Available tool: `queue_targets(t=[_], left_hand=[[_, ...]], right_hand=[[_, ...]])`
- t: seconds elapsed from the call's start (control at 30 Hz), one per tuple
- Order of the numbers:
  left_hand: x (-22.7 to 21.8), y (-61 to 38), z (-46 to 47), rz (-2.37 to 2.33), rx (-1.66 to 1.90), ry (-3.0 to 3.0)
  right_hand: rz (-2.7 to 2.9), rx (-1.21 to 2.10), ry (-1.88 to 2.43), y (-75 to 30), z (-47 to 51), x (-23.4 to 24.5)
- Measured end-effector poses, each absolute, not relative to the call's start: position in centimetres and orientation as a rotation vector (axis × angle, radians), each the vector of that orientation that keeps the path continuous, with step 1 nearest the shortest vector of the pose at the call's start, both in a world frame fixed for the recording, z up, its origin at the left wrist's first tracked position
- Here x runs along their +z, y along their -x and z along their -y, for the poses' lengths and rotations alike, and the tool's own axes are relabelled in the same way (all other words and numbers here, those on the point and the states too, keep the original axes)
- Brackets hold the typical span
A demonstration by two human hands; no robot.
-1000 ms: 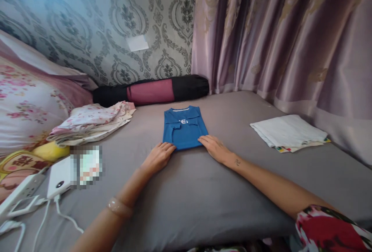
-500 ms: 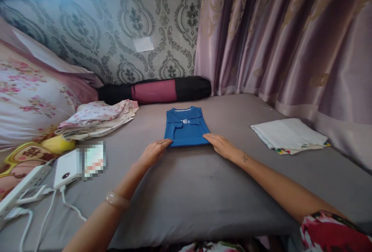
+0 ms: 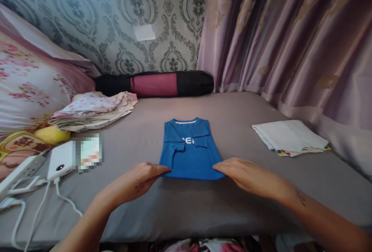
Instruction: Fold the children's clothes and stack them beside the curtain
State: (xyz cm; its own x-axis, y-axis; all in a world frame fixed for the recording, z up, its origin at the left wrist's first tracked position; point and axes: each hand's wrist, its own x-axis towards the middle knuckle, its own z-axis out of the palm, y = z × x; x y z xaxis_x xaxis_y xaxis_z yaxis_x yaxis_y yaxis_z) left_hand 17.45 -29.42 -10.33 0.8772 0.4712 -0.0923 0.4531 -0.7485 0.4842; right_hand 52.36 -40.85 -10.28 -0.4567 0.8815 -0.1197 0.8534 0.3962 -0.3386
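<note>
A blue long-sleeved shirt (image 3: 193, 159) lies on the grey bed sheet, its sleeves folded inward over the front and partly covering white lettering. Its neckline, with a white band, faces away from me. My left hand (image 3: 145, 174) pinches the near left corner between thumb and fingers. At the near right corner, my right hand (image 3: 241, 172) has the same kind of pinch. The near edge of the shirt runs between both hands and seems slightly raised off the sheet.
On the right lies a folded white cloth (image 3: 290, 135). Folded floral fabric (image 3: 93, 107) sits at the left, near a white power bank (image 3: 61, 160), a power strip (image 3: 24, 168) and cables. A black and maroon roll (image 3: 154, 84) rests along the wall.
Both hands have drawn nearer to me with the shirt's lower edge. The strip folded up at that edge is now laid out, and the whole shirt sits closer.
</note>
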Motion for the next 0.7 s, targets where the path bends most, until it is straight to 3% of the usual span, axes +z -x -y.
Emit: queue_targets(t=[0.2, 0.47, 0.7], left_hand=[[-10.2, -18.1, 26.8, -0.928, 0.179, -2.229], [-14.0, -22.0, 20.8, -1.194, 0.739, -1.749], [-16.0, -26.1, 16.6, -1.734, 0.563, -2.036]], right_hand=[[2.375, 0.738, 1.671, -53.0, 37.7, -9.1], [1.688, 0.559, 1.759, -53.9, 29.8, -13.7], [1.564, 0.33, 2.125, -53.4, 24.3, -15.9]])
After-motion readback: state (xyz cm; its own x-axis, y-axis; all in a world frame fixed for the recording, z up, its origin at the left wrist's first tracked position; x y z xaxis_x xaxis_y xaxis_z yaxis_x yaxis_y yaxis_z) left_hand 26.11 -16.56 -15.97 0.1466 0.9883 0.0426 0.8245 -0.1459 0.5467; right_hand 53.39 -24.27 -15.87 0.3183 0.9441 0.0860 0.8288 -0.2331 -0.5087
